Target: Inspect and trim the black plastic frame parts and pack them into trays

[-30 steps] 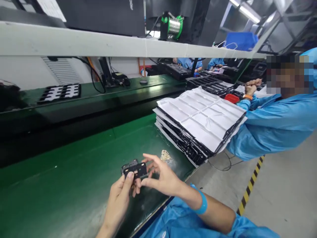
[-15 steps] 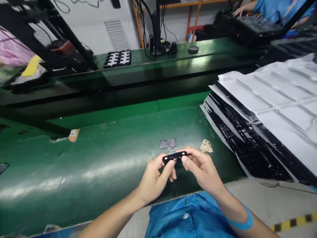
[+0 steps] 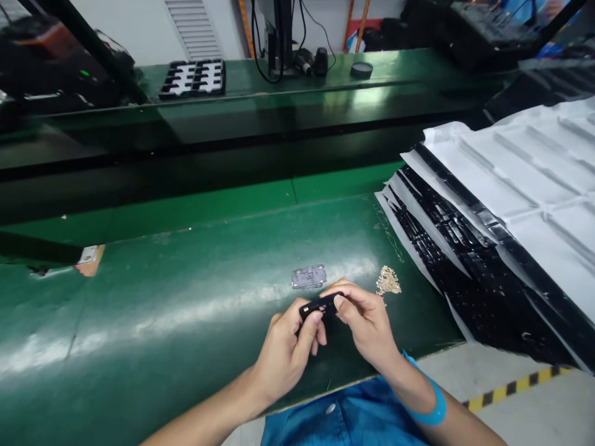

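Between both hands is a small, black, elongated part (image 3: 316,306) with rounded ends and a pale gold patch near its left end. My left hand (image 3: 290,347) pinches its left end between thumb and fingers. At the other end, my right hand (image 3: 365,319) grips it, the thumb pressed on its face and covering that end. Just beyond the fingers, a flat grey plate (image 3: 309,277) with cut-outs lies on the green bench top (image 3: 186,297). To the right of the plate sits a little heap of tiny gold-coloured pieces (image 3: 388,280).
A tall stack of black trays (image 3: 478,272) with white sheets (image 3: 534,161) fills the right side. Across the bench runs a raised shelf (image 3: 251,90) bearing a black-and-white tray (image 3: 193,78), a round black disc (image 3: 361,70) and cables. A dark post stands at left.
The view has shifted a little. My right thumb now covers the right end of the black part, where a gold patch showed before. Both hands keep their hold.
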Demonstrator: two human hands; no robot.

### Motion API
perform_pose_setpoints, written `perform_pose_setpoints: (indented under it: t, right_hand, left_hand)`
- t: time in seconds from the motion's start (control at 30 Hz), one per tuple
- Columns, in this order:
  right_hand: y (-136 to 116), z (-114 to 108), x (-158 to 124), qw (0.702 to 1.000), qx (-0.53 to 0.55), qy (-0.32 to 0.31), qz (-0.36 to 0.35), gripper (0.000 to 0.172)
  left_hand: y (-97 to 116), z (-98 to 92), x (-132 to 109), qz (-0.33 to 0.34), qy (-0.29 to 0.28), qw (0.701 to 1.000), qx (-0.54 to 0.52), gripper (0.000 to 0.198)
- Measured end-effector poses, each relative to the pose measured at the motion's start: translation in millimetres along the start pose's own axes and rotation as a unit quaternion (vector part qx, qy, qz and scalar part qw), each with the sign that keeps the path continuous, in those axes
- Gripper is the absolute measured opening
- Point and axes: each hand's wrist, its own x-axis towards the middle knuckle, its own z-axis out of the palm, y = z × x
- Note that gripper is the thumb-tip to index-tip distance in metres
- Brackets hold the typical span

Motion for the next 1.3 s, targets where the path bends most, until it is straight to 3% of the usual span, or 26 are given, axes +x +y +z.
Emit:
perform_pose_setpoints:
  t: [0.23, 0.57, 0.77, 1.3]
  right_hand:
    - [6.7, -11.5, 1.5, 1.0, -0.008, -0.015, 0.003, 0.024]
    - [16.7, -44.5, -2.2, 1.0, 0.018, 0.0, 0.017, 0.022]
    - [22.1, -58.4, -3.7, 1.0, 0.02, 0.002, 0.021, 0.026]
    - [28.0, -74.5, -5.8, 0.999, 0.007, 0.03, 0.02, 0.026]
  left_hand:
    - [-4.3, 8.4, 9.1, -0.025, -0.004, 0.999, -0.028, 0.028]
    - [-1.6, 28.7, 29.7, 0.016, -0.029, 0.998, 0.048, 0.028]
    - [-4.9, 40.4, 37.0, 0.003, -0.037, 0.998, 0.045, 0.025]
    - [-4.9, 58.8, 42.7, -0.011, -0.044, 0.997, 0.069, 0.027]
